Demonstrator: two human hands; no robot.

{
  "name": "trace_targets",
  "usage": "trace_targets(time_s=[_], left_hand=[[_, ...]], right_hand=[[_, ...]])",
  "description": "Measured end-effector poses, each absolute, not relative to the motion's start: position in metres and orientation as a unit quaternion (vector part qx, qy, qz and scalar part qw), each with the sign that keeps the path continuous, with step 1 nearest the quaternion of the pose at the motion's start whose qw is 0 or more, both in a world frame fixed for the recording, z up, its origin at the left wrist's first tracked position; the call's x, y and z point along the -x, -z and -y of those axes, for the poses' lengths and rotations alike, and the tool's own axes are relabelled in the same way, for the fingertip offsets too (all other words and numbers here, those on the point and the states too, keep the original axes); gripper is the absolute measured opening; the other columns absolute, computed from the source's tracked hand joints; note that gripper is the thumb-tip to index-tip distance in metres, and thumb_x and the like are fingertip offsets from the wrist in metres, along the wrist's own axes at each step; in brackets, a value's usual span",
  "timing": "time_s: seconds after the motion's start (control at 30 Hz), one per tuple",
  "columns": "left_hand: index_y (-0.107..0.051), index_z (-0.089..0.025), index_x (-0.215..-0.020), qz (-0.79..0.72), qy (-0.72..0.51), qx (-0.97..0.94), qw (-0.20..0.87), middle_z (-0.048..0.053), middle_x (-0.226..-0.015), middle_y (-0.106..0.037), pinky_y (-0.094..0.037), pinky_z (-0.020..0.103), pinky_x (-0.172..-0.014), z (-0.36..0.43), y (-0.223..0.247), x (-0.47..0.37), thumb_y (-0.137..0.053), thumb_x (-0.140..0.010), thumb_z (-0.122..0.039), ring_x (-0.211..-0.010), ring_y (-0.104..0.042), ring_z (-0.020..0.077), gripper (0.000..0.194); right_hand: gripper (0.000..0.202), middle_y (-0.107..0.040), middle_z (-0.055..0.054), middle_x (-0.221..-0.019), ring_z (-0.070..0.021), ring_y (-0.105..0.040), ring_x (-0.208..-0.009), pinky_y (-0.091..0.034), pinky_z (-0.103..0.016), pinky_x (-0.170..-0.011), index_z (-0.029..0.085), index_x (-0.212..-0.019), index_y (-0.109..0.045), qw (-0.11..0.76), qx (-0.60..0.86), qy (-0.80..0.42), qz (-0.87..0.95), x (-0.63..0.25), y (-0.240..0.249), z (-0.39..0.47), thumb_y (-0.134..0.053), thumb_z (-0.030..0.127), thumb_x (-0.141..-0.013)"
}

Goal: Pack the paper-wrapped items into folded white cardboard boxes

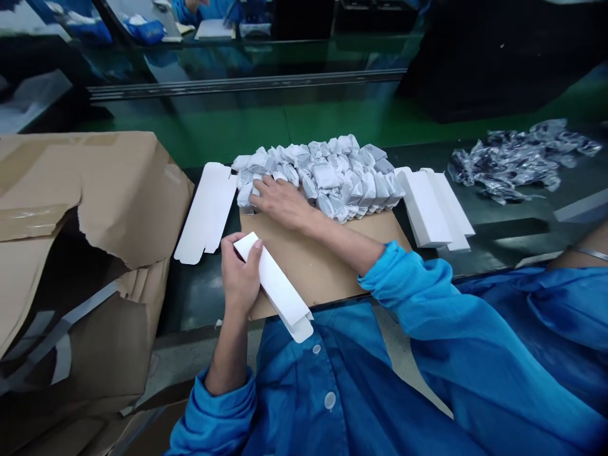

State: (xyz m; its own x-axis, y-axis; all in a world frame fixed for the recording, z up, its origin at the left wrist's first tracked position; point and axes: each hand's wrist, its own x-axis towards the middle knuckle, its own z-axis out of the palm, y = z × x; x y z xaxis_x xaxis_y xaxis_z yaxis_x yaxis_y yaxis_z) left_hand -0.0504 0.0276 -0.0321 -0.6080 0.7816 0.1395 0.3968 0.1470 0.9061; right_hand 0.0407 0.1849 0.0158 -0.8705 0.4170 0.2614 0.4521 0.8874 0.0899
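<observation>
My left hand [241, 272] is wrapped round a long, narrow white box [280, 288], whose near end has an open flap pointing toward my body. Over the brown cardboard sheet [327, 266], my right hand [281, 201] reaches into the left side of a pile of small paper-wrapped packets [332, 174]. Its fingertips are among the packets, and I cannot make out whether one is between them. The packets lie in close rows along the far part of the sheet. Left of them is a flat white carton blank [208, 212].
A large torn cardboard box [118, 183] stands at the left. White boxes [430, 209] lie right of the packets, and crumpled clear plastic [522, 158] is farther right. A co-worker's blue sleeve [546, 316] is close at my right. Another person's hand [194, 5] shows across the bench.
</observation>
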Motion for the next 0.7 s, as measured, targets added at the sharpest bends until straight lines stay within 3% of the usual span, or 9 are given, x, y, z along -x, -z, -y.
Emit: trace_targets(time_s=[0.1, 0.2, 0.37, 0.47, 0.57, 0.63, 0.7], left_hand=[[-0.059, -0.021, -0.104, -0.749, -0.478, -0.440, 0.127, 0.009, -0.114, -0.063, -0.041, 0.051, -0.107, -0.027, 0.030, 0.063, -0.068, -0.082, -0.038, -0.117, -0.057, 0.0297, 0.029], [-0.060, -0.020, -0.118, -0.723, -0.434, -0.534, 0.068, 0.012, -0.137, -0.057, -0.032, 0.049, -0.115, -0.012, 0.021, 0.070, -0.060, -0.088, -0.027, -0.134, -0.047, 0.0288, 0.031], [-0.038, -0.029, -0.148, -0.471, -0.143, -0.864, 0.106, 0.003, -0.157, -0.042, -0.024, 0.048, -0.123, 0.022, -0.001, 0.080, -0.043, -0.091, -0.005, -0.150, -0.030, 0.0214, 0.062], [-0.044, -0.033, -0.144, -0.445, -0.068, -0.889, 0.088, 0.003, -0.152, -0.049, -0.027, 0.056, -0.119, 0.022, -0.005, 0.083, -0.050, -0.093, -0.014, -0.144, -0.037, 0.0285, 0.055], [-0.059, -0.025, -0.128, -0.488, -0.064, -0.870, 0.030, 0.011, -0.124, -0.065, -0.043, 0.055, -0.104, 0.010, -0.002, 0.082, -0.058, -0.093, -0.033, -0.118, -0.056, 0.0326, 0.036], [-0.061, -0.015, -0.123, -0.527, -0.066, -0.847, 0.011, 0.016, -0.112, -0.066, -0.049, 0.051, -0.094, 0.003, 0.002, 0.079, -0.059, -0.092, -0.043, -0.106, -0.059, 0.0332, 0.042], [-0.055, -0.011, -0.132, -0.536, -0.072, -0.841, 0.025, 0.019, -0.119, -0.064, -0.050, 0.050, -0.094, -0.001, 0.005, 0.074, -0.059, -0.091, -0.047, -0.109, -0.058, 0.0338, 0.055]], right_hand=[[0.032, -0.062, -0.012, -0.121, -0.0278, -0.051, -0.114, -0.041, -0.036, -0.077, 0.017, -0.113, -0.061, 0.094, 0.174, 0.132, 0.971, -0.033, -0.009, -0.196, -0.033, 0.008, -0.100], [0.030, -0.064, -0.012, -0.115, -0.0280, -0.051, -0.113, -0.038, -0.037, -0.081, 0.017, -0.112, -0.061, 0.091, 0.153, 0.111, 0.978, -0.048, -0.016, -0.191, -0.034, 0.010, -0.100], [0.023, -0.070, -0.007, -0.098, -0.0219, -0.060, -0.087, -0.036, -0.030, -0.070, 0.016, -0.107, -0.064, -0.004, 0.229, -0.148, 0.962, -0.090, -0.045, -0.176, -0.060, 0.033, -0.092], [0.020, -0.071, -0.009, -0.101, -0.0211, -0.062, -0.089, -0.036, -0.029, -0.070, 0.015, -0.099, -0.068, -0.062, 0.256, -0.190, 0.946, -0.112, -0.046, -0.159, -0.056, 0.031, -0.095], [0.028, -0.070, -0.014, -0.110, -0.0256, -0.062, -0.100, -0.038, -0.032, -0.076, 0.013, -0.111, -0.066, -0.013, 0.323, -0.111, 0.940, -0.127, -0.032, -0.135, -0.051, 0.034, -0.100], [0.032, -0.068, -0.015, -0.113, -0.0273, -0.061, -0.104, -0.041, -0.034, -0.080, 0.011, -0.116, -0.064, 0.006, 0.332, -0.096, 0.939, -0.133, -0.020, -0.121, -0.054, 0.037, -0.098], [0.030, -0.067, -0.015, -0.114, -0.0275, -0.060, -0.106, -0.043, -0.035, -0.084, 0.010, -0.115, -0.063, 0.016, 0.338, -0.099, 0.936, -0.138, -0.010, -0.113, -0.057, 0.032, -0.096]])
